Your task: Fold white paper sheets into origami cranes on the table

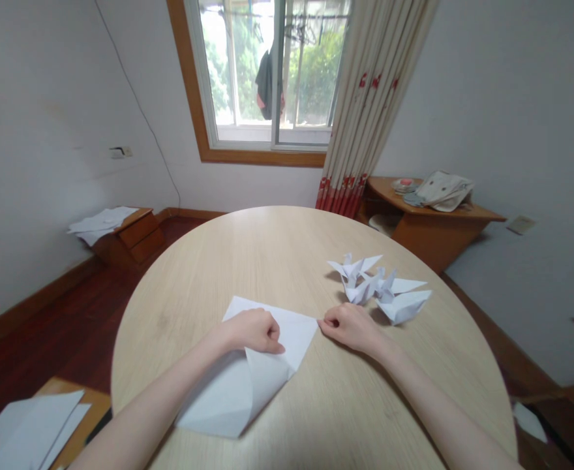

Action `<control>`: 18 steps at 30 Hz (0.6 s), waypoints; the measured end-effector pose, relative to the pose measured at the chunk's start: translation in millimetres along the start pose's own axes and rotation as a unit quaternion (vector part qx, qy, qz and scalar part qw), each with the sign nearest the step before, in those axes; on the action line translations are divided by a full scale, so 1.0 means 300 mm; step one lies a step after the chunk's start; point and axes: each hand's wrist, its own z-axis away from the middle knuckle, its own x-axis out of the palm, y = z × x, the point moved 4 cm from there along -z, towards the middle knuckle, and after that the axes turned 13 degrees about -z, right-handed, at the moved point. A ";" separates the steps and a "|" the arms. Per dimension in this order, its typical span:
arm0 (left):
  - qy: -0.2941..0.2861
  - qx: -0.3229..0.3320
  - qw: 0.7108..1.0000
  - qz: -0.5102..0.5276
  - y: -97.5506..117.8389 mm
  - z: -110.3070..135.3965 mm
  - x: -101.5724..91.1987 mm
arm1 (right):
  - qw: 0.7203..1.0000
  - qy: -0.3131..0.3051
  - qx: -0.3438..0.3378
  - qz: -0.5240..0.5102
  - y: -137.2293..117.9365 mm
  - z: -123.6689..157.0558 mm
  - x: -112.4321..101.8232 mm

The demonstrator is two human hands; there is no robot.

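A white sheet of paper [223, 398] lies on the round table, its near part curling over in a loose fold. My left hand [257, 331] is closed with curled fingers, its thumb and fingertips on the lifted corner of that fold. At the sheet's right corner, my right hand [348, 326] is closed in a pinch at the paper's tip. Several folded white paper cranes [404, 305] stand grouped just beyond my right hand. My left forearm covers part of the sheet's left side.
The round wooden table [277, 241] has a curved edge all around. A stack of white paper [27, 424] rests on a stool at the lower left. More sheets [102, 222] lie on a low cabinet, and a corner shelf [443, 219] holds a cloth bag near the curtain.
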 end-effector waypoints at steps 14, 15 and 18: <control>-0.002 -0.004 1.000 0.002 0.005 0.008 -0.006 | 0.999 0.007 0.022 0.025 -0.006 0.003 -0.010; -0.002 -0.005 1.000 0.002 0.006 0.008 -0.008 | 0.999 0.007 0.020 0.029 -0.009 0.004 -0.010; -0.002 -0.005 1.000 0.000 0.008 0.009 -0.010 | 0.999 0.007 0.009 0.041 -0.018 0.008 -0.007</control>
